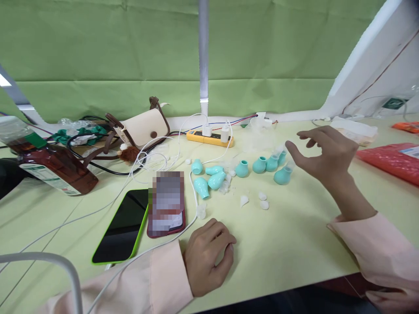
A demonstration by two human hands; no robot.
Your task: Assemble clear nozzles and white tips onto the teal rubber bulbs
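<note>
My right hand (327, 152) hovers over the table's right side, its thumb and fingers apart and nothing between them. Nearest to it is a turquoise bulb-shaped piece (282, 175) with a clear plastic part at its neck. Several similar pieces stand in a row to the left, among them an upright turquoise bulb (242, 168) with an open mouth. More lie in a loose cluster, including a turquoise bulb (201, 188) on its side. My left hand (209, 257) rests on the table near the front edge, fingers curled and thumb against the index finger; I see nothing in it.
Small translucent scraps (263, 200) lie between my hands. At left are a green-edged phone (122, 226), a red-cased phone (166, 205), a brown bottle (55, 163) and a cream handbag (144, 128). Behind stands a yellow power strip (196, 137) with white cables; a red packet (393, 159) lies far right.
</note>
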